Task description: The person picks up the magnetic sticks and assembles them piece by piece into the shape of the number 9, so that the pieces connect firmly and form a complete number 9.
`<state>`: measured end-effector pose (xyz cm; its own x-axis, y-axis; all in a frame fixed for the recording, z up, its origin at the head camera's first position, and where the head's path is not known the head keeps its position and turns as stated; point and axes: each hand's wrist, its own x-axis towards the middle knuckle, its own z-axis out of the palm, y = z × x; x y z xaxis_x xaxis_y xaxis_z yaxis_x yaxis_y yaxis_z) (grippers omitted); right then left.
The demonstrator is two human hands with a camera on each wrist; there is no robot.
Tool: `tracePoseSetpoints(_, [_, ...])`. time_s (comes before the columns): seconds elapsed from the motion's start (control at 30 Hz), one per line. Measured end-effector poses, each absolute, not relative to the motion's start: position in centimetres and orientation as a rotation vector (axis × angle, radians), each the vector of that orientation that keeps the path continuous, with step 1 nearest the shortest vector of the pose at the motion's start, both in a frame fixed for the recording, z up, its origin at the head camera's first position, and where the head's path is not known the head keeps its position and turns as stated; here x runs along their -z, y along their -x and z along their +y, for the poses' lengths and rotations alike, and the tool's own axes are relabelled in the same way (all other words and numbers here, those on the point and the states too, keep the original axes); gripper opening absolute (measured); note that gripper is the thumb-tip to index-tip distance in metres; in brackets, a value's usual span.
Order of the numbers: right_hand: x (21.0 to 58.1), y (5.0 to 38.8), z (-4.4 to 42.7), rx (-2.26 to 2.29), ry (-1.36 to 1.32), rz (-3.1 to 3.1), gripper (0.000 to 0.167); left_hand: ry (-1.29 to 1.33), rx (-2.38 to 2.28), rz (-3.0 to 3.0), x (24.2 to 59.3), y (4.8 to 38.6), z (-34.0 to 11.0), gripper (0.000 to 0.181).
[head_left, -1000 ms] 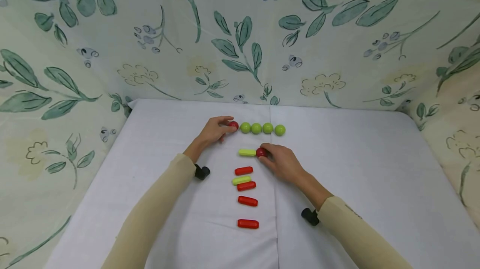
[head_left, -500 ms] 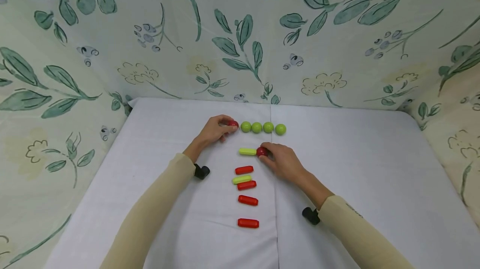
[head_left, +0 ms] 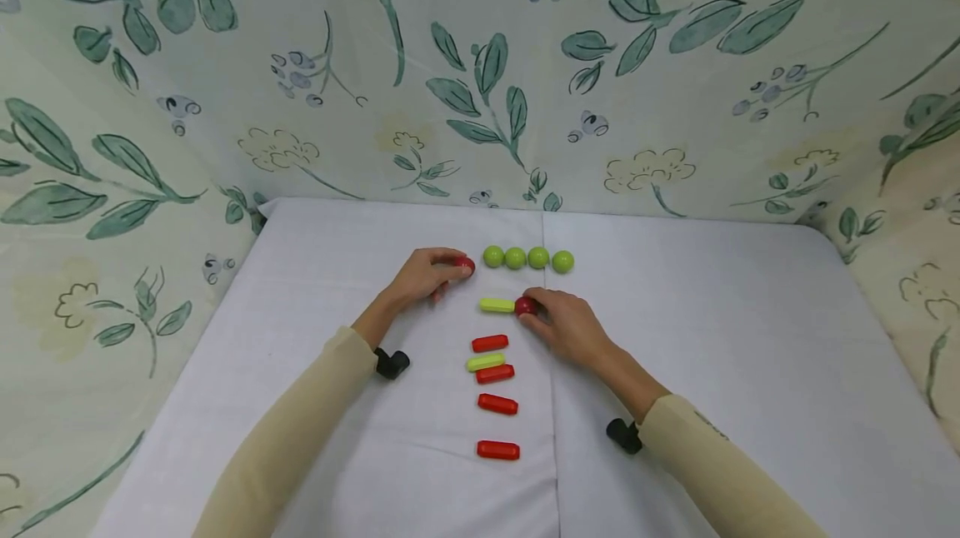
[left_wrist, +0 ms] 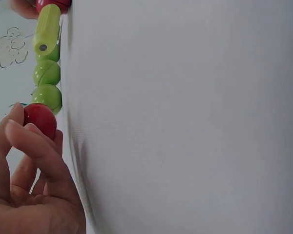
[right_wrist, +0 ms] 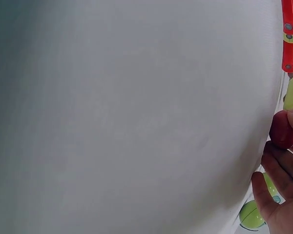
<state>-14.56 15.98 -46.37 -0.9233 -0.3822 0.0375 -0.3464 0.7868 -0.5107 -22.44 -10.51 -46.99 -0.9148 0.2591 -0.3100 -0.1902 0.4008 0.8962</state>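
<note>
My left hand (head_left: pixel 422 276) pinches a red ball (left_wrist: pixel 41 119) between thumb and fingers, left of a row of green balls (head_left: pixel 515 258). A small gap parts this ball from the row. My right hand (head_left: pixel 567 326) holds another red ball (head_left: pixel 524 306) nearer to me, its thumb and fingers around the ball's right side. Against that ball's left side lies a yellow-green rod (head_left: pixel 497 305), pointing left. In the left wrist view the rod's free end shows a grey disc. Whether rod and ball are joined or only touching, I cannot tell.
Several red rods (head_left: pixel 497 404) lie in a column nearer to me, with one yellow-green rod (head_left: pixel 486 362) among them, touching a red one. A white cloth (head_left: pixel 712 321) covers the table. Behind it hangs a floral-patterned curtain (head_left: pixel 480 88).
My left hand has drawn its red ball slightly towards me and left, away from the green row. The right hand keeps its place with its ball and the rod.
</note>
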Motion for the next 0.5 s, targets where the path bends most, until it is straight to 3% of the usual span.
tracePoseSetpoints(0.5, [46.3, 14.5, 15.9, 0.809, 0.593, 2.911, 0.039, -0.12, -1.468, 2.263, 46.9, 19.7, -11.3, 0.041])
